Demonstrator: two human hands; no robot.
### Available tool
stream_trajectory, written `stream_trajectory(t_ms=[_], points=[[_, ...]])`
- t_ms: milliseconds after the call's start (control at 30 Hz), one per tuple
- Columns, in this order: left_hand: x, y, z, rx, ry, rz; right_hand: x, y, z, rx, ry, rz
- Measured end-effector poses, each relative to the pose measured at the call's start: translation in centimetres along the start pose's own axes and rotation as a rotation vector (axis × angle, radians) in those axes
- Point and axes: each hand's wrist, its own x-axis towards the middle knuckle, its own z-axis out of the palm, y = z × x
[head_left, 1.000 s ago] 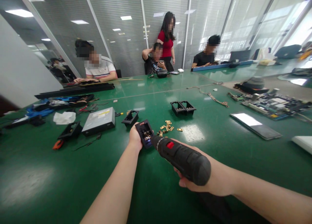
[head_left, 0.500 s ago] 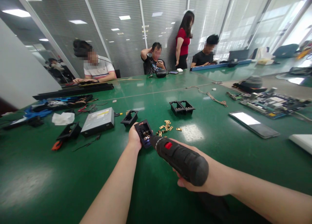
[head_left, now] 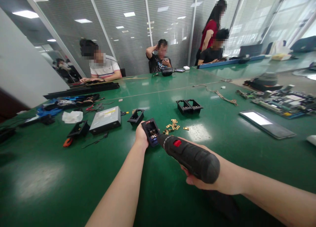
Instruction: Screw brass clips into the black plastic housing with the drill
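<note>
My left hand (head_left: 141, 134) is closed on a black plastic housing (head_left: 147, 125), tilted with its open side toward me. Brass-coloured metal pieces (head_left: 153, 133) show inside it. In my right hand (head_left: 197, 184) is a black cordless electric screwdriver (head_left: 191, 157) with a red switch on top. Its nose points into the lower right side of the housing; the bit's tip is hidden. Just beyond the tool lie several small brass plates (head_left: 174, 126). A pair of similar black housings (head_left: 189, 107) stands farther back, and another black housing (head_left: 136, 117) sits behind my left hand.
To the left are a grey disc drive (head_left: 106, 119), a black housing (head_left: 78, 129) beside an orange piece, and white tissue (head_left: 72, 117). A phone (head_left: 266, 124), a circuit board (head_left: 287, 103) and a cord (head_left: 219, 94) lie right. Several people are across the green table.
The view has swung slightly left, so the table things sit farther right. Both hands keep their hold on the housing and screwdriver. The standing person in red has moved right, behind a seated person.
</note>
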Motion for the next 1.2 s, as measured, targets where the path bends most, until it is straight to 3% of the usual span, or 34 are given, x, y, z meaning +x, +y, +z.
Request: stream_trajectory(t_ms=[1200], points=[[0.42,-0.05,-0.24,-0.019,0.023,0.023,0.23,-0.31,0.01,-0.07,0.026,-0.087]])
